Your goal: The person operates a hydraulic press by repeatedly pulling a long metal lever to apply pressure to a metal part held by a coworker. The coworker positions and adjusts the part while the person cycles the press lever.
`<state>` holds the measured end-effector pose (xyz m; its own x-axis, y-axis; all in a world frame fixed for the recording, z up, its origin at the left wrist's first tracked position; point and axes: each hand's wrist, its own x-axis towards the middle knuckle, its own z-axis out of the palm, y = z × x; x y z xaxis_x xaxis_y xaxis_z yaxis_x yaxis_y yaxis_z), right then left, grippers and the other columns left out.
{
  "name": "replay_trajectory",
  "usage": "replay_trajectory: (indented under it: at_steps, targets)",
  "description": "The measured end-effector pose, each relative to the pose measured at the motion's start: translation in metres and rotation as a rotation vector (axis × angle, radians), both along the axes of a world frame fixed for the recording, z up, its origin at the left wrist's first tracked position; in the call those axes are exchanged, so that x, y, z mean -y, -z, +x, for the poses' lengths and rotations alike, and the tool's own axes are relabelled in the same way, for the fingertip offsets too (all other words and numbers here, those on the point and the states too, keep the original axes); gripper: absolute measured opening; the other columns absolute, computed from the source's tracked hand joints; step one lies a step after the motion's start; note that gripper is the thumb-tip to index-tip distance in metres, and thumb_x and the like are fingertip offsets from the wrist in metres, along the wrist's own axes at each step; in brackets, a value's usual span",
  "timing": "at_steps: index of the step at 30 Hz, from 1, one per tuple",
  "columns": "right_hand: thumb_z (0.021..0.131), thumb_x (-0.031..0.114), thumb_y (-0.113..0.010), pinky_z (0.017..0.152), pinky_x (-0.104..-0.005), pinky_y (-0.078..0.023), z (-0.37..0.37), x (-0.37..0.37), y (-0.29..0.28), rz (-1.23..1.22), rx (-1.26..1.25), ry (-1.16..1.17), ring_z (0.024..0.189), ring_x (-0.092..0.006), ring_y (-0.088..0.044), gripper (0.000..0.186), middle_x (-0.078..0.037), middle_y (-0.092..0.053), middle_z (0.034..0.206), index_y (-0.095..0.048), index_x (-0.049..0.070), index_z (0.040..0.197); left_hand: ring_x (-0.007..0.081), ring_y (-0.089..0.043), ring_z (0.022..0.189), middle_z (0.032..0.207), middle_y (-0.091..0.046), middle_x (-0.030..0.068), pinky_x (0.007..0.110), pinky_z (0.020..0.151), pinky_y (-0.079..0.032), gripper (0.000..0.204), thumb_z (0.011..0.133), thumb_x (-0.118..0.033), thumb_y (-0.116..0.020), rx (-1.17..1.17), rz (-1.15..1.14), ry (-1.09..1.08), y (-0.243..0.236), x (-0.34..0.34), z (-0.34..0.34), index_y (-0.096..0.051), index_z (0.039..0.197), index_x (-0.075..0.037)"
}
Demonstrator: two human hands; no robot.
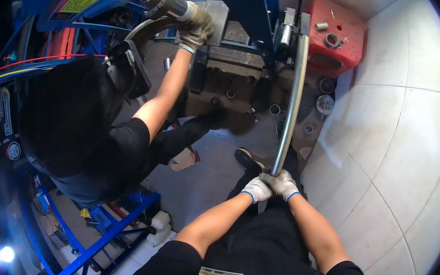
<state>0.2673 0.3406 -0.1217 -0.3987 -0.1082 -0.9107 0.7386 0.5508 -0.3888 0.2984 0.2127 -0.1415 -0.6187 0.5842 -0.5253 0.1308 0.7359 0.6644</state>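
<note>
Black shirt (268,240) foremost, the right hand (281,184) grips the pipe (293,102) by its near end, left hand (258,190) alongside, hold unclear; likely steadying it beside the blue machine (243,10), next needing careful alignment.

Free room left of the hands (282,184), but a long silvery metal tube (294,102) sits dead ahead, white tiled wall (371,136) right.
</note>
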Motion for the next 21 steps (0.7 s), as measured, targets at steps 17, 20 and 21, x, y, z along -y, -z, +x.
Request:
replay_trajectory:
  at_steps: [17,20,21]
  targets:
    - [0.085,0.041,-0.077,0.092,-0.0379,-0.056,0.009,0.002,-0.059,-0.029,0.097,0.078,0.103,-0.0245,-0.072,0.045,-0.017,-0.075,0.108,-0.074,0.007,0.115,0.0283,-0.072,0.089,0.100,-0.074,0.0149,0.037,0.076,-0.057,0.032,0.089,-0.019,-0.067,0.606,0.005,-0.384,-0.055,0.020,0.006,-0.067,0.117,-0.006]
    - [0.086,0.046,-0.077,0.084,-0.0387,-0.058,0.008,0.001,0.000,0.002,-0.125,-0.012,0.089,-0.0257,-0.075,0.046,-0.014,-0.077,0.097,-0.076,0.007,0.110,0.0289,-0.071,0.090,0.095,-0.074,0.0150,0.037,0.078,-0.057,0.030,0.090,-0.030,-0.064,0.154,0.010,-0.249,-0.014,-0.004,0.004,-0.071,0.109,-0.008]
    - [0.087,0.046,-0.076,0.084,-0.0378,-0.058,0.001,-0.008,-0.002,-0.090,-0.041,0.082,0.089,-0.0236,-0.074,0.045,-0.013,-0.077,0.098,-0.077,0.007,0.110,0.0269,-0.071,0.087,0.094,-0.074,0.0136,0.036,0.077,-0.057,0.031,0.090,-0.033,-0.066,0.287,0.059,-0.378,-0.018,-0.010,-0.005,-0.071,0.107,-0.008]
